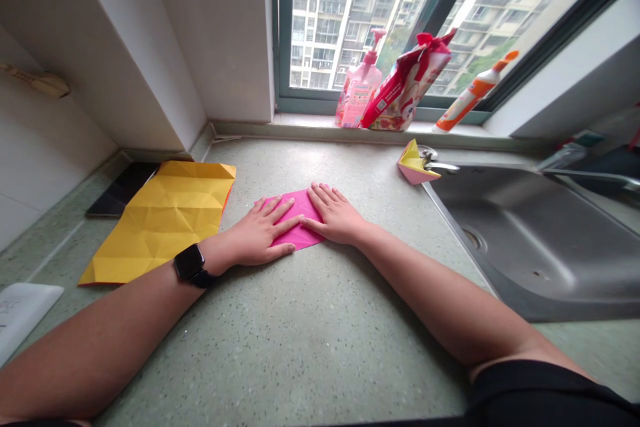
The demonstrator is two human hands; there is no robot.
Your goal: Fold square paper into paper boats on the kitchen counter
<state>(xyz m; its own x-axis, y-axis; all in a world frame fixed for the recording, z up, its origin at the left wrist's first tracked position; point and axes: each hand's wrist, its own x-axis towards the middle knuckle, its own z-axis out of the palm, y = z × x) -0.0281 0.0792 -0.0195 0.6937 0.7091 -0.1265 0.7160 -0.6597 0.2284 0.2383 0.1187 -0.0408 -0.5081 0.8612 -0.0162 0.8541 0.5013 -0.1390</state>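
A bright pink sheet of paper (295, 219) with crease lines lies flat on the speckled green counter (300, 333). My left hand (257, 233), below a black watch (190, 263) on the wrist, rests palm down on its left part with the fingers spread. On its right part lies my right hand (336, 213), also palm down, fingers stretched out and thumb pointing left. The left index fingertip and the right thumb nearly meet over the paper's middle. Both palms cover the paper's side edges.
To the left, a creased yellow sheet (165, 220) partly covers a dark flat object (123, 190). A folded yellow-and-pink paper shape (415, 163) stands by the steel sink (530, 233). A pump bottle (357, 90), a red bag (407, 90) and an orange-capped bottle (470, 100) line the sill.
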